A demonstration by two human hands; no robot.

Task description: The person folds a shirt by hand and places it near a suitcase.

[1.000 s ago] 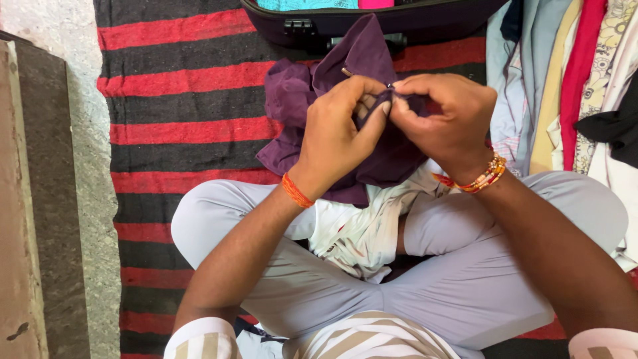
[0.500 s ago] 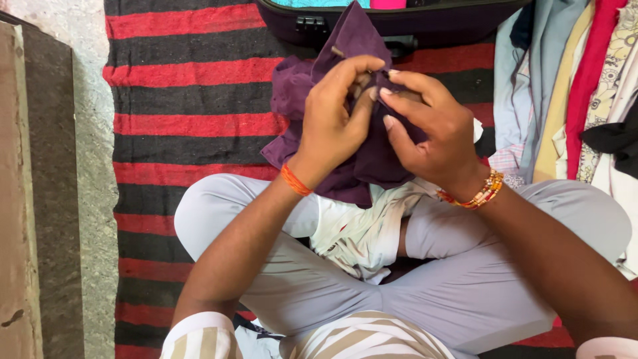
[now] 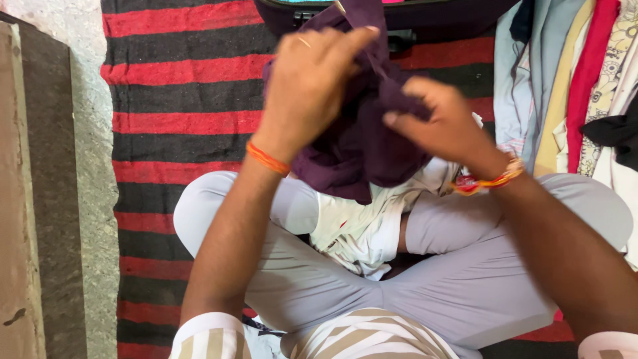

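Bunching purple garment [image 3: 359,143] between hands

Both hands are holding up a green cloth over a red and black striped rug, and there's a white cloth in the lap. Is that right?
Not quite. The cloth is dark purple, not green, as the head view shows. The rest holds: the left hand and the right hand both grip it above the red and black striped rug, and a white cloth lies in the lap.
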